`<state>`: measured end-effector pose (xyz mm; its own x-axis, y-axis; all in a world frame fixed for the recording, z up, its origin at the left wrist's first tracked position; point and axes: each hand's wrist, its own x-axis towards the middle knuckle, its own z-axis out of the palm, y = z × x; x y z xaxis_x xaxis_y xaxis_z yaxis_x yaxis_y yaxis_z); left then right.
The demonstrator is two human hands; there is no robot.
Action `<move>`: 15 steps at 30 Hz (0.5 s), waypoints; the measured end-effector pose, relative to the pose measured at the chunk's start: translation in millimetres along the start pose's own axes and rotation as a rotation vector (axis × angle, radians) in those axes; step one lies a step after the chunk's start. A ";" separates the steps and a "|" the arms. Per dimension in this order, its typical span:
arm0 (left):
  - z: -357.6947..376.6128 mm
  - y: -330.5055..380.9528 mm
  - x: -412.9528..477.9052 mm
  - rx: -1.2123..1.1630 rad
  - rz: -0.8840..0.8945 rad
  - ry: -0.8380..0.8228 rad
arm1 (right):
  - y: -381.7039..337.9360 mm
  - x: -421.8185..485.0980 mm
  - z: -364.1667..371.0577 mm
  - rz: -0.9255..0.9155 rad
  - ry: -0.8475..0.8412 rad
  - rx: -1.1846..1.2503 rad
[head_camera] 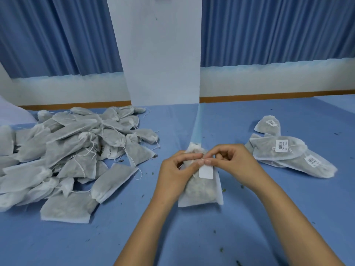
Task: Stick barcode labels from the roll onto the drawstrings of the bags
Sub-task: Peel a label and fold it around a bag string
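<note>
Bench point(192, 237): covered with blue cloth, it lies under both hands.
Pile of bags point(67, 156): grey, with loose white strings, well apart to the left of the left hand.
Labelled bags point(278, 150): a few, each with a barcode sticker, near the right hand on its right side.
Label strip point(197, 127): pale and thin, it runs away from the hands and ends just beyond the fingertips.
Bag point(199, 191): flat on the bench, partly under both hands, its gathered top at the fingers.
Left hand point(176, 169): fingers curled, it grips the top of the bag.
Right hand point(230, 160): thumb and forefinger pinch the label.
Label point(206, 172): white, blank side up, it hangs just below the fingertips, over the bag.
Drawstring: I cannot tell where it is.
</note>
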<state>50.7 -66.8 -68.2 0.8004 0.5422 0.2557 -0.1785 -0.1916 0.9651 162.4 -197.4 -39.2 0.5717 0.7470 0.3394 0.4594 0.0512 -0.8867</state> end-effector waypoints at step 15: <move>-14.5 -2.8 -0.2 0.040 -0.005 -0.121 | 6.3 -12.2 -17.2 0.009 0.072 0.228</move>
<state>42.7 -54.6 -70.1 0.8649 0.4411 0.2395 -0.1532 -0.2225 0.9628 170.0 -217.6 -43.5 0.6258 0.6995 0.3450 0.2929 0.1992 -0.9352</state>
